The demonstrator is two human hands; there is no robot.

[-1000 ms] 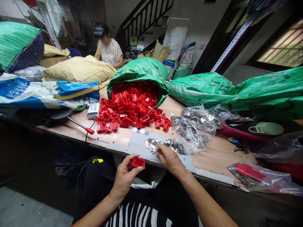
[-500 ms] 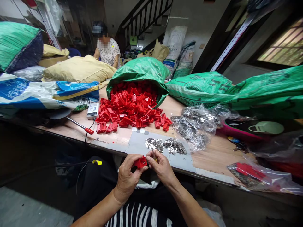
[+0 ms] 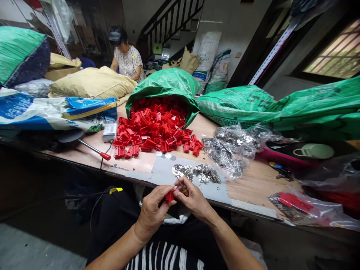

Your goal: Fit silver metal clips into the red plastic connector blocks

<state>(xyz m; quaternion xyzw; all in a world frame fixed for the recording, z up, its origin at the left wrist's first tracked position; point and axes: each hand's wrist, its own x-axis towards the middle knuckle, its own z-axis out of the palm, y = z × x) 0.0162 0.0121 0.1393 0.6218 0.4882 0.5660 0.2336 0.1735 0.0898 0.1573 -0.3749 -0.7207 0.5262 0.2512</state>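
My left hand (image 3: 154,205) pinches a small red plastic housing (image 3: 169,195) between thumb and fingers, just off the table's front edge. My right hand (image 3: 192,198) is closed around a thin metal tool with a yellowish handle (image 3: 185,191); its fingertips meet the right side of the housing. What the tool's tip does is hidden by the fingers. Beyond the hands, two piles of small flat metal pieces (image 3: 207,174) lie on a grey sheet (image 3: 161,174). Behind them, many red plastic housings (image 3: 149,131) spill from a green woven sack (image 3: 168,80).
Clear plastic bags of metal parts (image 3: 227,153) lie right of the piles. A bag with red and metal pieces (image 3: 298,204) sits at the right edge. A red-tipped lever (image 3: 97,150) reaches over the left edge. Another person (image 3: 128,60) sits behind the sacks.
The red housing has turned and sits deeper between the fingers of both hands. My right hand has shifted slightly, showing more of the tool's yellowish handle.
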